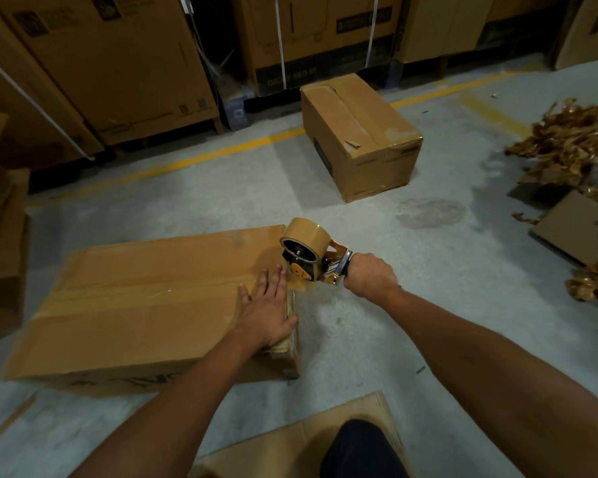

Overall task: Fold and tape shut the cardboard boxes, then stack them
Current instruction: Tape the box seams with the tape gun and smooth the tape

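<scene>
Flattened cardboard (pixel 283 443) lies under a knee (pixel 359 450). Just beyond, the box (pixel 135 305) sits on the floor (pixel 359 339), with the left hand (pixel 266 308) pressed flat on its taped top. At that end, the right hand (pixel 370 276) grips the tape dispenser (pixel 304 253). A second box (pixel 359 136) stands farther back.

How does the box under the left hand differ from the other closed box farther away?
The near box looks long and low; the far box looks shorter and taller. The left hand presses flat on the near box while the right hand holds a tape dispenser at its end; nothing touches the far box. Both are brown, closed, taped along the top.
</scene>
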Available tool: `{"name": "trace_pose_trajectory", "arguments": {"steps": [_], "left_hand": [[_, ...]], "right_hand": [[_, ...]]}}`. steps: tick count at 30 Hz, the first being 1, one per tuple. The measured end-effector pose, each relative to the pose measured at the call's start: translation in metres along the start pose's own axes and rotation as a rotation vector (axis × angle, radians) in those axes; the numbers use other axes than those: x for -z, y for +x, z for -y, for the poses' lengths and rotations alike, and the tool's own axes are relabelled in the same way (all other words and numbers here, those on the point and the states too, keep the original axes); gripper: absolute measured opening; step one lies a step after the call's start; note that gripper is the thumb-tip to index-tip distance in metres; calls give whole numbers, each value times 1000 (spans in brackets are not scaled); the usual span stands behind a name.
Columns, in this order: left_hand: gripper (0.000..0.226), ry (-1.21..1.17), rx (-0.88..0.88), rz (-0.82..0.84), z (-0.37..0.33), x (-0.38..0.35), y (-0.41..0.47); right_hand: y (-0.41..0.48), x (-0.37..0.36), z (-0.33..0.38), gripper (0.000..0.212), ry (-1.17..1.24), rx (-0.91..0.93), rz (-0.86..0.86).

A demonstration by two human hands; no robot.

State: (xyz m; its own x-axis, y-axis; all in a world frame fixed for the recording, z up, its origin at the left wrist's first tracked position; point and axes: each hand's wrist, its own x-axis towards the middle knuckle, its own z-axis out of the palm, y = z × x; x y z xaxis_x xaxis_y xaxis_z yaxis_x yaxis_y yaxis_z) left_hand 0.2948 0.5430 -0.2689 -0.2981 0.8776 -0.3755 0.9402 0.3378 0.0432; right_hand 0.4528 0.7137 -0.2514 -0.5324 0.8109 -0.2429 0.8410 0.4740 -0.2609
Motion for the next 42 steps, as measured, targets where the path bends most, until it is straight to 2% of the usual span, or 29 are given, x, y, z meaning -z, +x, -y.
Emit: {"name": "trace_pose_trajectory", "arguments": {"steps": [8, 13, 20, 26, 32, 37, 39, 42], "left_hand": [[93, -39, -6, -38, 1, -7, -9], [95, -43, -5, -26, 2, -5, -3], [96, -36, 5, -5, 2, -5, -5], [93, -10, 10, -6, 1, -4, -6], [97, 0, -84, -62, 14, -11, -11], [94, -62, -113, -115, 24, -12, -11], [95, -100, -83, -134, 24, -10, -9], [91, -105, -52, -185, 23, -15, -5]], "right_hand": [[-2, -2, -31, 10, 203, 11, 80], [3, 12, -43, 14, 392, 54, 50], [-5, 12, -54, 18, 367, 211, 83], [-8, 26, -60, 20, 126, 311, 98], [3, 42, -34, 28, -269, 328, 151], [21, 38, -19, 28, -394, 353, 177], [19, 38, -48, 28, -535, 314, 267], [-5, 9, -124, 30, -605, 65, 383]]}}
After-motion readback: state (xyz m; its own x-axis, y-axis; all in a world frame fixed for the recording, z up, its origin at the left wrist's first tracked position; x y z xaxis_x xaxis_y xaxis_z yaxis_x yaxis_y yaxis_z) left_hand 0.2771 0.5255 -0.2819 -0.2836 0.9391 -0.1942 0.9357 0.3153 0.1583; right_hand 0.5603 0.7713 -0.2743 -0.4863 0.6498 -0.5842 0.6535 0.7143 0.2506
